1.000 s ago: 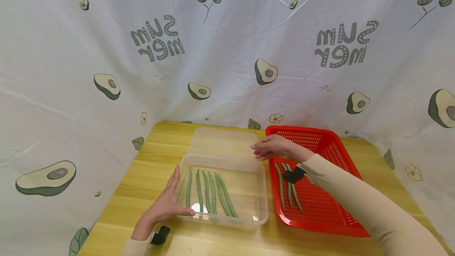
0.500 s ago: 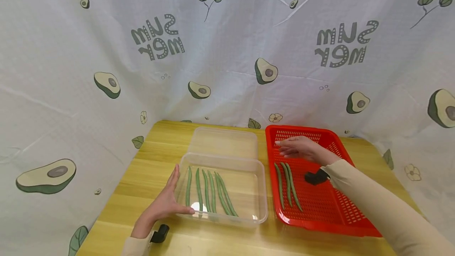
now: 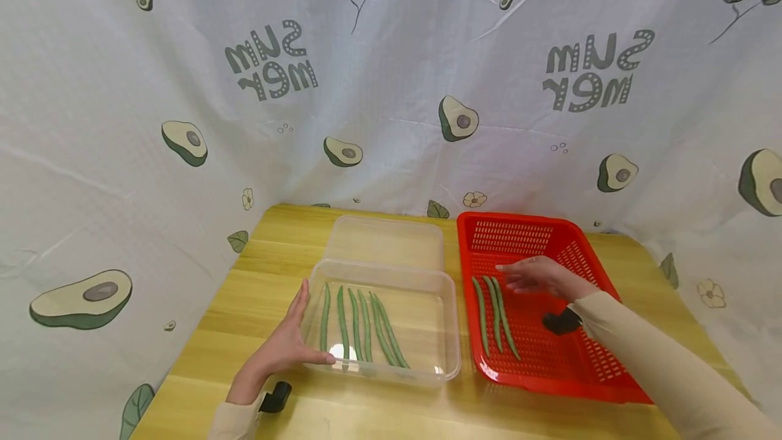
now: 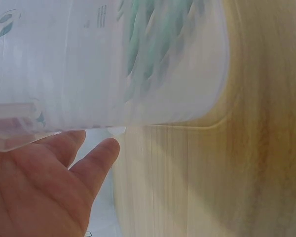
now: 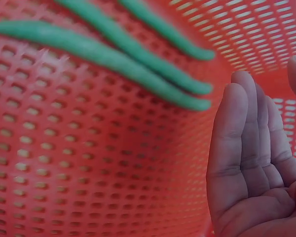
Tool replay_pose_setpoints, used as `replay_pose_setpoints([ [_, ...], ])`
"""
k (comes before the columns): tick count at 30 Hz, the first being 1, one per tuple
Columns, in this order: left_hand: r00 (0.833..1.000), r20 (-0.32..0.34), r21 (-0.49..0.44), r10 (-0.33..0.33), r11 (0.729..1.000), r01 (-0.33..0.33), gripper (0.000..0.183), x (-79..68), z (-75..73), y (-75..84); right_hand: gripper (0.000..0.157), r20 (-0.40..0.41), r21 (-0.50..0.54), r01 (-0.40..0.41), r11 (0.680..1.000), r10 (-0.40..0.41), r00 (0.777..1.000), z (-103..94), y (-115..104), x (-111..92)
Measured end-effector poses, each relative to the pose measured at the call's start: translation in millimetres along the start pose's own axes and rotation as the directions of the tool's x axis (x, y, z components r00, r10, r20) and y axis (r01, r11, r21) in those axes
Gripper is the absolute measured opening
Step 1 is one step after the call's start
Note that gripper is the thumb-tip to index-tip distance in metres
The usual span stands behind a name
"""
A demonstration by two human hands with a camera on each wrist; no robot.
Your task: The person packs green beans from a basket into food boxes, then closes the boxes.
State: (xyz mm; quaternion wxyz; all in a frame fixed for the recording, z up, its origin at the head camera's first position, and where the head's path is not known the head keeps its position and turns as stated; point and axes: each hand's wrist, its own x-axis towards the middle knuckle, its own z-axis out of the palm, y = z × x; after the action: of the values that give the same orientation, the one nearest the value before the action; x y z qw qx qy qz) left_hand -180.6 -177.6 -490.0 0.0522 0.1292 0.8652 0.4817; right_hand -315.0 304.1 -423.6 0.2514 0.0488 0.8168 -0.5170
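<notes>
Several long green beans (image 3: 342,321) lie side by side in the left part of a clear plastic container (image 3: 453,331). My left hand (image 3: 284,346) touches the container's front-left corner, fingers straight along the left side and thumb at the front rim. Seen from the left wrist, those fingers (image 4: 96,163) rest against the translucent wall. Over the red basket (image 3: 467,243) hovers my right hand (image 3: 540,277), holding nothing. Three more green beans (image 3: 504,324) lie along the basket's left side. From the right wrist, their ends (image 5: 200,89) are close to my fingertips but apart from them.
Behind the container lies a flat translucent lid (image 3: 385,240) on the wooden table (image 3: 244,290). A white cloth (image 3: 391,66) with avocado prints hangs behind and at both sides. The basket's raised walls surround the right hand's area.
My right hand has moved right, from between the container and basket to over the basket, and lower. The left hand stays at the container's corner, and the beans have not moved.
</notes>
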Motion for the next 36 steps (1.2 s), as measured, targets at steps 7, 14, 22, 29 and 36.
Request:
replay_pose_setpoints([
  [7, 1.0, -0.001, 0.001, 0.001, 1.0, -0.001, 0.143, 0.3, -0.4, 0.3, 0.033, 0.01, -0.012, -0.01, 1.0, 0.01, 1.0, 4.3, 20, 3],
  [14, 1.0, -0.005, 0.008, 0.0, 1.0, 0.0, 0.143, 0.6, -0.3, -0.8, 0.026, 0.0, -0.016, -0.047, 0.999, 0.047, 0.999, 14.8, 28, 5],
  [22, 1.0, 0.001, 0.007, -0.003, 1.0, 0.003, 0.143, 0.7, -0.5, -0.7, 0.03, -0.02, -0.072, -0.055, 0.996, 0.054, 0.998, 21.0, 35, 3],
  [29, 1.0, 0.005, -0.002, -0.003, 1.0, 0.003, 0.143, 1.0, -0.8, 0.0, 0.027, -0.059, -0.106, -0.093, 0.99, 0.087, 0.994, 25.1, 38, 2],
  [36, 1.0, 0.007, -0.011, -0.01, 1.0, 0.01, 0.142, 0.5, -1.4, 0.6, 0.023, -0.005, -0.097, -0.111, 0.989, 0.111, 0.994, 27.5, 36, 6],
])
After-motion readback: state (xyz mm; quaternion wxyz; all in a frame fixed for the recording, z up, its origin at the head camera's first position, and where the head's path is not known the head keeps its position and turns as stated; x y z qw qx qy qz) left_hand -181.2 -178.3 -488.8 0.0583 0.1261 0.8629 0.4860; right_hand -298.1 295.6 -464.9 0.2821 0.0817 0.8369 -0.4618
